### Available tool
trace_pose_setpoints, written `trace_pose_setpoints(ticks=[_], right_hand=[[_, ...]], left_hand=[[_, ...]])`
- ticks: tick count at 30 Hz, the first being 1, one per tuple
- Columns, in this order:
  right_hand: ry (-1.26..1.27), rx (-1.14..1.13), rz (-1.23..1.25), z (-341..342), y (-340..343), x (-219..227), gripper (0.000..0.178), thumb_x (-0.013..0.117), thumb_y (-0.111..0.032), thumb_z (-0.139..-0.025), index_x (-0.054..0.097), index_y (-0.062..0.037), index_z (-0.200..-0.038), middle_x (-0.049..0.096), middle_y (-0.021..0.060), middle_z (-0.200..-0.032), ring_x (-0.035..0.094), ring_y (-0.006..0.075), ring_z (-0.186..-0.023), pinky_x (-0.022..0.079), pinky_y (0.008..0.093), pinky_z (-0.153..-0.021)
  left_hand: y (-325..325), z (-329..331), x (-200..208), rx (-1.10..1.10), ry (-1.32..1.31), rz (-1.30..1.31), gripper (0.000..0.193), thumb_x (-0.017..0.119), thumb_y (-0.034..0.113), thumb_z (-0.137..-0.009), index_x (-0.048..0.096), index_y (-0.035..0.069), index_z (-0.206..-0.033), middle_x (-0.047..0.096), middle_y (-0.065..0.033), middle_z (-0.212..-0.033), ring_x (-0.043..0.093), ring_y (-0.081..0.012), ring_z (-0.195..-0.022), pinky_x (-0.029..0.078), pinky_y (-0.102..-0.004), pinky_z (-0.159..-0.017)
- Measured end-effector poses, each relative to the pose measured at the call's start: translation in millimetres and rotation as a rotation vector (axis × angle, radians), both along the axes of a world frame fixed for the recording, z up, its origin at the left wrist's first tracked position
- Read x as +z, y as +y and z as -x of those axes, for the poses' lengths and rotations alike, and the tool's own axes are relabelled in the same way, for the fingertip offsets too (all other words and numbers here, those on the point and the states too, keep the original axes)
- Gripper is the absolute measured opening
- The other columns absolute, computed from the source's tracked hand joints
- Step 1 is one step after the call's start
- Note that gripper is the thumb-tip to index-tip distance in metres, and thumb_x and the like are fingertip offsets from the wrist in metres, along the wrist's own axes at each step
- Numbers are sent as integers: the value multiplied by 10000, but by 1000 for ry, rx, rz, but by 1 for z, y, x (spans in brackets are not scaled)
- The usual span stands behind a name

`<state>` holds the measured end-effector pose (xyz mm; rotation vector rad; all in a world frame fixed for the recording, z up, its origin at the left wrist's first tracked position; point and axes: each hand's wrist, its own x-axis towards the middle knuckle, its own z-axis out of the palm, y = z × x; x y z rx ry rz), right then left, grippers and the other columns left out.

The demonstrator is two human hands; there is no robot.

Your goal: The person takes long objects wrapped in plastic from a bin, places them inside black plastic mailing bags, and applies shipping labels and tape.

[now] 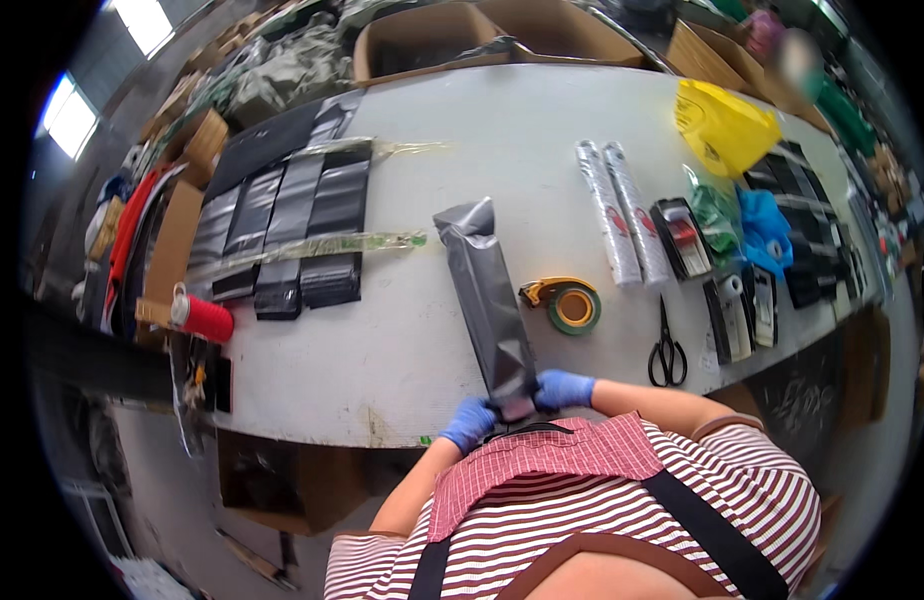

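A long package in dark grey plastic film point(490, 310) lies at the table's near edge, its far end crumpled and pointing away from me. Both my hands wear blue gloves and grip the near end. My left hand point(470, 425) is closed at its left corner, partly beneath it. On the other side, my right hand point(564, 390) is closed against the right corner. Most of my fingertips are hidden by the film. To the right of the package lies a yellow tape dispenser point(542, 290) with a roll of green tape point(575, 308).
Several dark wrapped packages point(312, 230), bound with clear tape, lie left near a red spool point(204, 316). At right are black scissors point(667, 352), two film-wrapped rolls point(622, 215), small boxes point(682, 238), a blue bag point(765, 230) and a yellow bag point(724, 128). Open cartons point(422, 45) stand behind.
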<state>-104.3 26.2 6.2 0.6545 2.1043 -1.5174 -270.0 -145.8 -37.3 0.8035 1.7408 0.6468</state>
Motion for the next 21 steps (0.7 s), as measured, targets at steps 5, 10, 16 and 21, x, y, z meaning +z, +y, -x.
trace_pose_setpoints(ticks=[5, 10, 16, 21], right_hand=[[77, -334, 29, 13, 15, 11, 249, 592, -238, -823, 680, -14, -886, 681, 92, -732, 655, 179, -614, 537, 324, -573], [106, -243, 47, -7, 2, -13, 209, 585, -191, -826, 671, -19, -909, 687, 98, -767, 658, 190, -630, 533, 346, -566], [340, -244, 114, -86, 52, 2, 297, 605, -266, -837, 673, -38, -1016, 685, 108, -847, 657, 199, -727, 526, 360, -659], [449, -735, -541, -268, 147, 18, 290, 593, -283, -825, 692, -52, -969, 667, 142, -964, 643, 311, -863, 503, 387, -813]], left_hand=[[44, 34, 29, 120, 124, -29, 269, 553, 233, -835, 702, 13, -873, 594, -78, -566, 563, -159, -486, 420, -332, -433], [46, -6, 40, 179, 289, -36, 296, 749, 206, -789, 674, -28, -954, 656, -130, -705, 575, -146, -481, 416, -317, -412], [46, 19, -25, 181, 394, -177, 343, 795, 222, -770, 673, -16, -986, 689, -109, -831, 601, -166, -643, 474, -322, -576], [41, 15, -26, 247, 399, 17, 322, 742, 229, -812, 667, -19, -1002, 692, -90, -852, 594, -175, -683, 467, -345, -611]])
